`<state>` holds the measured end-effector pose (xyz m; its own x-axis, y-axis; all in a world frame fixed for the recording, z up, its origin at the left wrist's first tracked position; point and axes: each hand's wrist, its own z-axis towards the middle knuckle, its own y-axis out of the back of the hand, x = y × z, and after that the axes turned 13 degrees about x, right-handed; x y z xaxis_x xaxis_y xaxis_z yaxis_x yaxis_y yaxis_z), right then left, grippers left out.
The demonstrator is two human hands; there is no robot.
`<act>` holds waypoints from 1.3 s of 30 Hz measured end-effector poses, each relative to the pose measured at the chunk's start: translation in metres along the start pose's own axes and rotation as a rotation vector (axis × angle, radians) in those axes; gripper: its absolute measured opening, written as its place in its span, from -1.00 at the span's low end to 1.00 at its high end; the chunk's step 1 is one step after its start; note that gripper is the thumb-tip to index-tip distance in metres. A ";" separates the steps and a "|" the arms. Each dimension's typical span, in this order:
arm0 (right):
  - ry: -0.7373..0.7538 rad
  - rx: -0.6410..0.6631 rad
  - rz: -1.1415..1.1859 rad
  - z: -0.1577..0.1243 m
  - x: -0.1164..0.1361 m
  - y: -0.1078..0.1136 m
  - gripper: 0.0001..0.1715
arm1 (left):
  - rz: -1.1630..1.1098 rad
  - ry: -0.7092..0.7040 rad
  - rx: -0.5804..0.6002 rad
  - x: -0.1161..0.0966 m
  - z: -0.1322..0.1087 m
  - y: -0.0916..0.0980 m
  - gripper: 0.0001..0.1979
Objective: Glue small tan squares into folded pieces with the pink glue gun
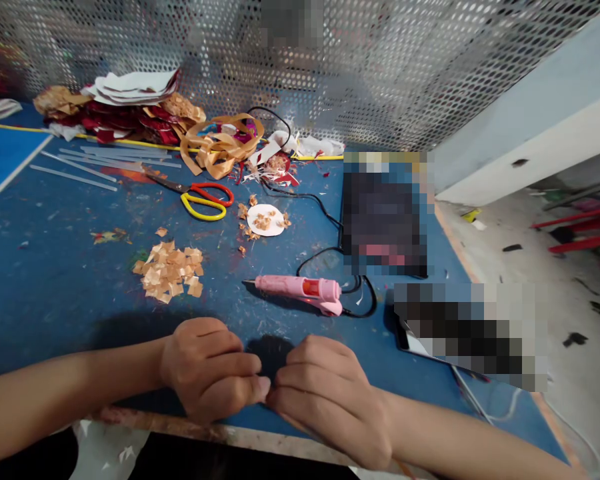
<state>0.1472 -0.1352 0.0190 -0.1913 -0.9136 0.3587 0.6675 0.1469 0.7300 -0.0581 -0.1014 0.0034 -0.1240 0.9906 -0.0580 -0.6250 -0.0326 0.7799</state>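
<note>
My left hand (pixel 215 370) and my right hand (pixel 333 397) meet near the table's front edge, fingers curled and tips pinched close together. Whatever sits between the fingertips, if anything, is hidden. Just beyond them a pink glue gun (pixel 300 287) lies on its side, nozzle pointing left. To the left is a loose pile of small gold ribbon squares (pixel 170 270). Farther back, a white oval card (pixel 273 229) bears a few folded gold bits, with more scattered around it. Scissors (pixel 207 200) with one red and one yellow handle lie behind the pile.
Several clear glue sticks (pixel 75 177) lie at the back left. Behind them are stacked dark red and white pieces (pixel 135 100) and a tangle of gold ribbon (pixel 220 147). A black cord (pixel 320 200) runs across the right. A perforated metal panel (pixel 220 60) borders the back.
</note>
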 end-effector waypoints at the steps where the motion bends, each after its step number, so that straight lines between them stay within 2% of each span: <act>1: -0.005 0.003 0.000 -0.001 0.000 0.000 -0.79 | 0.003 -0.004 0.011 0.001 0.001 0.001 -0.89; 10: -0.051 0.104 -0.008 -0.002 -0.002 0.002 -0.75 | -0.020 0.001 0.089 0.003 0.003 0.004 -0.85; 17: -0.114 0.238 0.142 -0.004 -0.001 0.000 -0.78 | -0.088 -0.035 0.169 0.006 0.004 0.004 -0.70; 28: -0.108 0.300 0.232 -0.006 -0.004 0.000 -0.74 | -0.149 -0.051 0.215 0.006 0.001 0.000 -0.72; 32: -0.101 0.285 0.238 -0.006 -0.004 -0.001 -0.72 | -0.153 -0.057 0.205 0.007 0.001 0.000 -0.72; 37: -0.067 0.119 0.225 -0.007 -0.007 -0.001 -0.79 | -0.209 0.003 0.194 0.007 0.004 0.001 -0.68; 39: -0.030 0.093 0.187 -0.006 -0.008 -0.001 -0.80 | -0.218 0.031 0.166 0.004 0.004 0.001 -0.71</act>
<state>0.1526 -0.1305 0.0116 -0.0928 -0.8557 0.5091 0.6243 0.3483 0.6992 -0.0561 -0.0966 0.0064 -0.0257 0.9671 -0.2531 -0.5049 0.2060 0.8383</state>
